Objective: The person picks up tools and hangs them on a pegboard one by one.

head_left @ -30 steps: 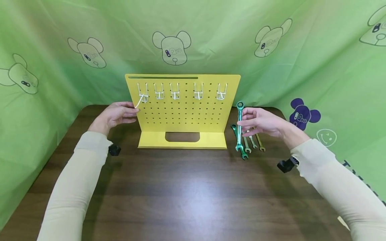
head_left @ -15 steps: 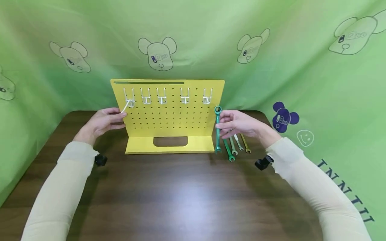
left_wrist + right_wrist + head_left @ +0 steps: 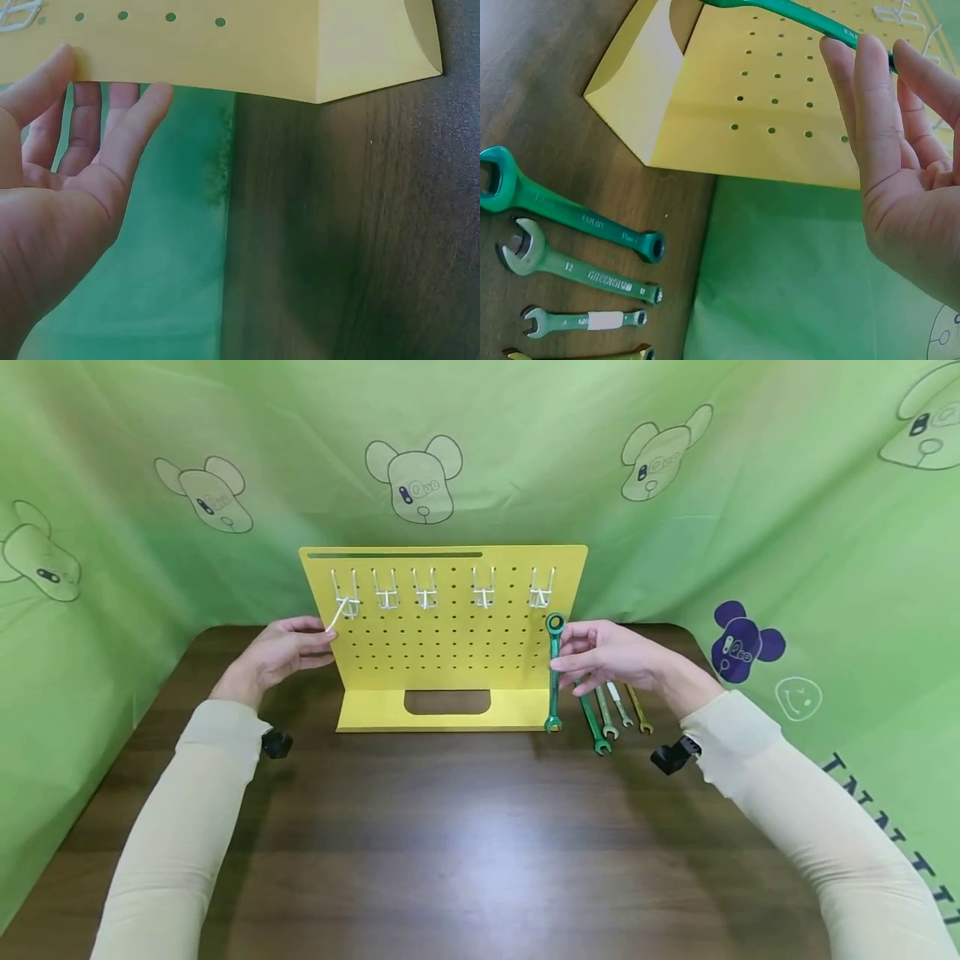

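Observation:
A yellow pegboard (image 3: 442, 678) stands upright on the table, with several white wire hooks (image 3: 426, 602) in a row near its top. My left hand (image 3: 276, 656) grips the board's left edge, thumb in front and fingers behind, as the left wrist view shows. In my right hand (image 3: 622, 656) a green combination wrench (image 3: 554, 681) is pinched upright, ring end up and open end down. It hangs before the board's right edge, below the rightmost hook (image 3: 540, 597). In the right wrist view the wrench's upper end is out of frame.
Right of the board, several wrenches lie side by side on the brown table (image 3: 450, 843): a dark green one (image 3: 577, 214), a paler green one (image 3: 592, 276), a small one with a white label (image 3: 604, 321) and a gold one (image 3: 640, 710). A green curtain (image 3: 525, 468) hangs behind.
My right hand has carried the green wrench left, from beside the board to in front of its right edge. The left hand keeps its hold; the head view has shifted slightly.

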Tool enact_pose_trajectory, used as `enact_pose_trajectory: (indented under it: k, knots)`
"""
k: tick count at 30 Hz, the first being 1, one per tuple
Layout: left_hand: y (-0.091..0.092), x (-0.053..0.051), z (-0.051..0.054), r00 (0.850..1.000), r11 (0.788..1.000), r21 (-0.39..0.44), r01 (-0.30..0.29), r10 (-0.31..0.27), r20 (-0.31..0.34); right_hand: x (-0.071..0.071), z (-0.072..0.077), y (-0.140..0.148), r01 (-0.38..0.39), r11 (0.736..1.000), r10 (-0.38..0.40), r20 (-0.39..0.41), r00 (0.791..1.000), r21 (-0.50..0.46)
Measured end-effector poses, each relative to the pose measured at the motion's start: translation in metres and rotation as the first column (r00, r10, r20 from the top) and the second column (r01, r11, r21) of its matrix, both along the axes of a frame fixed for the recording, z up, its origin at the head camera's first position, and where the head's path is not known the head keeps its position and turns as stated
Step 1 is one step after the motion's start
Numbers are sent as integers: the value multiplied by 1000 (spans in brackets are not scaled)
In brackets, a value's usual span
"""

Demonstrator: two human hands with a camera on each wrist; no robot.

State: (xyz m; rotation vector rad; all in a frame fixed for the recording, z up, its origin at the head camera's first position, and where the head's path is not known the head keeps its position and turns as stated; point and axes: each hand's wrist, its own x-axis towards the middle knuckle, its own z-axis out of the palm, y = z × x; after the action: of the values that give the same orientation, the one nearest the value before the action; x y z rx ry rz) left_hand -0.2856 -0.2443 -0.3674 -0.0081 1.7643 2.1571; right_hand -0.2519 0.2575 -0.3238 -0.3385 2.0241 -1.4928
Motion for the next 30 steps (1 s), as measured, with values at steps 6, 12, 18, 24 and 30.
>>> enact_pose_trajectory:
  k: [6, 12, 18, 24, 30]
  knots:
    - [0, 3, -5, 999, 999, -18, -27, 26, -32, -1, 1, -7, 5, 1000, -6, -34, 999, -17]
    - [-1, 5, -7, 998, 999, -11, -41, 40, -53, -1, 5, -12, 26, 999, -27, -51, 998, -33]
    - [3, 4, -9, 998, 999, 13, -37, 37, -51, -1, 8, -11, 36, 999, -37, -47, 998, -21]
    - [3, 6, -9, 996, 998, -2, -68, 68, -56, 0, 12, -15, 22, 1000, -23, -76, 997, -15]
    - [2, 4, -9, 997, 997, -33, -66, 64, -45, -2, 15, -16, 31, 1000, -31, -102, 994, 1]
